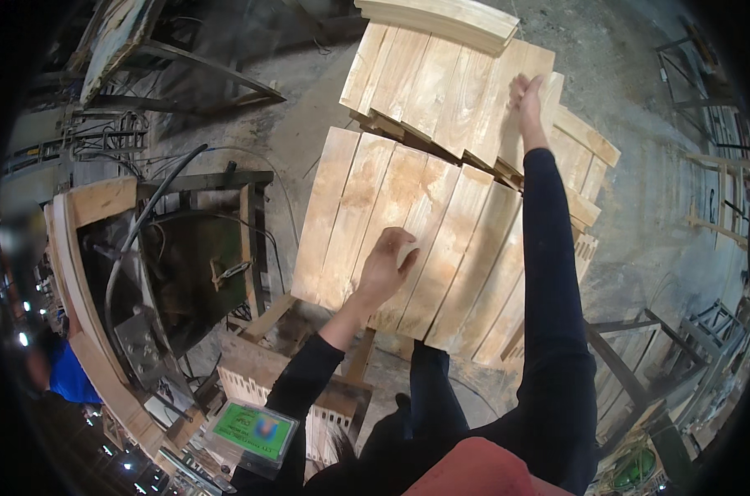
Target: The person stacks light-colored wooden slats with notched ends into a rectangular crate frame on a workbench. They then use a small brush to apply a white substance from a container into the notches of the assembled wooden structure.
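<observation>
Pale wooden boards lie side by side in two groups before me. Over the nearer row of boards (441,236), my left hand (387,263) hovers or rests with its fingers curved and the thumb apart, nothing between them. Whether it touches the wood I cannot tell. My right arm reaches far forward, and my right hand (527,97) is stretched out at the right part of the farther row of boards (429,87), fingers extended and holding nothing. A dark, uneven gap runs between the two rows. Along the far edge sits a stack of narrow wooden strips (449,21).
More boards (586,153) jut out at the right. A wooden-edged frame (85,256) with a dark hose (156,202) stands at the left. Slotted wooden pieces (247,384) lie low left, near a hanging green badge (251,430). Metal frames (648,355) stand at right. A person in blue (71,372) is far left.
</observation>
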`<state>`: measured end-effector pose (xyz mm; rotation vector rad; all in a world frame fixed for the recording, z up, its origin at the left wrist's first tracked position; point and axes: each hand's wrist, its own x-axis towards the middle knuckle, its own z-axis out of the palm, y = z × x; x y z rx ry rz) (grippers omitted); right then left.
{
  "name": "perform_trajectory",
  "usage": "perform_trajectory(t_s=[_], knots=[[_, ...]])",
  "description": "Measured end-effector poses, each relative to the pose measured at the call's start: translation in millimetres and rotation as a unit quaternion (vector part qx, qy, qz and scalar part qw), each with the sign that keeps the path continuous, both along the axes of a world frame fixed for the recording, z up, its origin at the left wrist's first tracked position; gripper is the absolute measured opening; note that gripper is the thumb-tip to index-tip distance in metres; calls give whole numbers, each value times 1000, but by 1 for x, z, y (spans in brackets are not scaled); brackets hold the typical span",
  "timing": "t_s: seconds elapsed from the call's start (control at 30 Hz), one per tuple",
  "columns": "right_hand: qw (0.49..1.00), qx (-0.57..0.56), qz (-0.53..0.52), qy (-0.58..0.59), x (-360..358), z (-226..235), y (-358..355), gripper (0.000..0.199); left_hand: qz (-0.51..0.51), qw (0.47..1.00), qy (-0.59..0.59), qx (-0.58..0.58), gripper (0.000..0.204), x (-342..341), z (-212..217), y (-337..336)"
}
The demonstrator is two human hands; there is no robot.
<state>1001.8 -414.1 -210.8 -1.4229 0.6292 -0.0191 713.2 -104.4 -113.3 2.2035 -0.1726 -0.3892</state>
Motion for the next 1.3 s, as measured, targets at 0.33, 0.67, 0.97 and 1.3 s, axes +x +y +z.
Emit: perform_trajectory(t_s=[0.33, 0.67, 0.97, 1.3], knots=[[994, 20, 11, -102, 114, -28, -2, 91, -15, 998, -10, -60, 13, 53, -65, -4], [993, -60, -10, -104, 118, -37, -23, 89, -2, 999, -28, -47, 14, 91, -80, 12], [979, -85, 184, 36, -25, -39, 50, 82, 234, 946, 147, -171, 88, 256, -67, -49], [983, 30, 177, 40, -58, 6, 159, 86, 255, 929, 184, -196, 102, 239, -56, -26]])
